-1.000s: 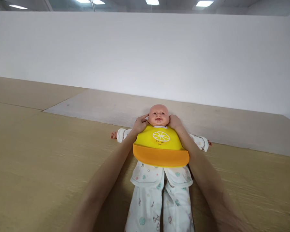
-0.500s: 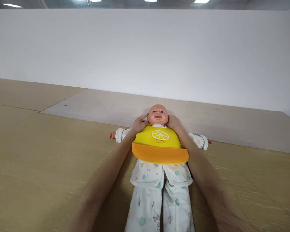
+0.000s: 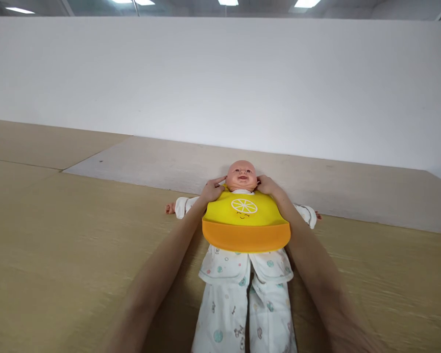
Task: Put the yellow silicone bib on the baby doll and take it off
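Observation:
A baby doll [image 3: 241, 177] lies on its back, arms stretched out sideways, in a white printed top and trousers [image 3: 220, 314]. Over its chest is a yellow bib [image 3: 220, 208] with a white citrus slice, a smiling face and an orange catch pocket along the bottom. At the left side of the doll's neck, my left hand [image 3: 212, 190] pinches the bib's upper corner, index finger pointing toward the head. My right hand [image 3: 267, 185] is closed on the bib's other upper end, beside the doll's neck on the right. Both bib ends are largely hidden by fingers.
The doll rests on a wooden surface [image 3: 77, 245]. Beyond its head runs a paler board strip [image 3: 161, 159], then an upright white panel [image 3: 220, 83]. Ceiling lights [image 3: 306, 3] show above the panel's top edge.
The bib and the doll's head have shifted slightly to the right. Both hands stay at the neck, the right one moving a little outward.

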`<state>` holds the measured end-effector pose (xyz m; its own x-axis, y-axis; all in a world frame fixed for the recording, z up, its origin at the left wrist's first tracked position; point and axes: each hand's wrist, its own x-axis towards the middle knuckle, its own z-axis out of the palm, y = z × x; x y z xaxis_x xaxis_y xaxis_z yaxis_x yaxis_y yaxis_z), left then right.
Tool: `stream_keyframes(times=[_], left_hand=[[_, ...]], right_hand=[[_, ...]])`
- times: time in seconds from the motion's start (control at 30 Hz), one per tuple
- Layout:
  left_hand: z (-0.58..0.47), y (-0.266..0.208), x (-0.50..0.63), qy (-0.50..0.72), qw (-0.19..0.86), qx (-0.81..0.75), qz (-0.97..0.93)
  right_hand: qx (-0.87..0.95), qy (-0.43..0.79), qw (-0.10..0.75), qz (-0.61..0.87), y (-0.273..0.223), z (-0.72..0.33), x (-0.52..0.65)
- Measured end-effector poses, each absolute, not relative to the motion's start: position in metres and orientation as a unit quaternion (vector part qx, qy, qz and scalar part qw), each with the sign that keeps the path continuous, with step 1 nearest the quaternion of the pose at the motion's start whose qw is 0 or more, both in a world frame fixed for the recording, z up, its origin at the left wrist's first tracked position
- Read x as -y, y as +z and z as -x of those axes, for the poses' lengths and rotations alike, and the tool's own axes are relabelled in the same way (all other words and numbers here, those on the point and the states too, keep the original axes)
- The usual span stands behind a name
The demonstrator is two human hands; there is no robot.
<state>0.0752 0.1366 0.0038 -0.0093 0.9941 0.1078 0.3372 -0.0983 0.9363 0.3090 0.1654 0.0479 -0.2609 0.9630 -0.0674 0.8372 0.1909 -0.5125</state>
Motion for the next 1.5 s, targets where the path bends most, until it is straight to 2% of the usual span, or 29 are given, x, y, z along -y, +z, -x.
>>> stream_keyframes(times=[0.2,0.43,0.63,0.83,0.97,1.27,1.4,1.5], left_hand=[[-0.078,0.007,-0.137,0.447,0.361,-0.559,-0.598],[-0.062,0.025,-0.123,0.351,0.459,-0.574,-0.580],[-0.056,0.038,-0.112,0.330,0.451,-0.577,-0.596],[-0.052,0.048,-0.087,0.340,0.446,-0.546,-0.622],[-0.049,0.057,-0.052,0.345,0.472,-0.551,-0.596],[-0.046,0.059,0.011,0.426,0.508,-0.501,-0.556],[-0.047,0.050,0.021,0.443,0.554,-0.474,-0.522],[-0.049,0.043,0.030,0.466,0.546,-0.458,-0.524]], right_hand=[[0.767,0.264,0.146,0.567,0.052,-0.319,-0.175],[0.742,0.355,0.131,0.553,0.046,-0.344,-0.178],[0.654,0.482,0.197,0.549,0.045,-0.364,-0.159],[0.613,0.581,0.275,0.460,0.049,-0.375,-0.107],[0.609,0.584,0.282,0.457,0.045,-0.386,-0.070],[0.571,0.584,0.360,0.450,0.041,-0.391,0.000],[0.603,0.534,0.351,0.477,0.043,-0.385,0.021],[0.615,0.503,0.366,0.486,0.043,-0.381,0.032]])
